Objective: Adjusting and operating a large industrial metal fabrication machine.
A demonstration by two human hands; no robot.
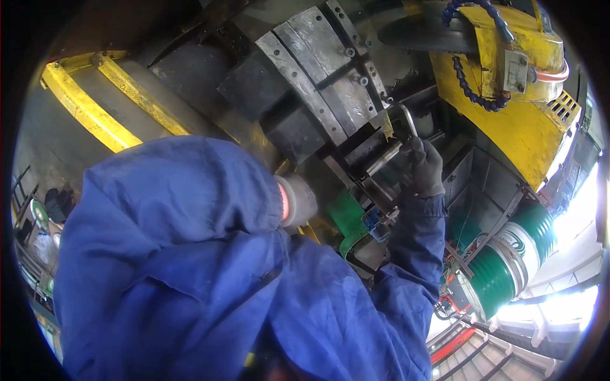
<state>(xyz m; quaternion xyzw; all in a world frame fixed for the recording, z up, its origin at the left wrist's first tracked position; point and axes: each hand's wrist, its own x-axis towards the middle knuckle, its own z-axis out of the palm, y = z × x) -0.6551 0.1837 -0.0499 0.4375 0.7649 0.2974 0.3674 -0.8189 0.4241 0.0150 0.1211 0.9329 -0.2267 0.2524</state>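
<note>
My right hand, in a dark grey glove, is closed around the long arm of an L-shaped hex key. The key's short bent end is beside a bolt at the right edge of a metal clamping fixture. Bolt heads and drilled holes show along the fixture's plates. Below it, near my right wrist, lies a bright metal bar. My left hand, also gloved in grey, is lower and to the left, in front of my body. Only its cuff and back show; the fingers are hidden.
Upper right stands a yellow machine head with a large dark disc and blue segmented hoses. Yellow rails run along the left. Green and white drums are at lower right. A green part sits below the fixture.
</note>
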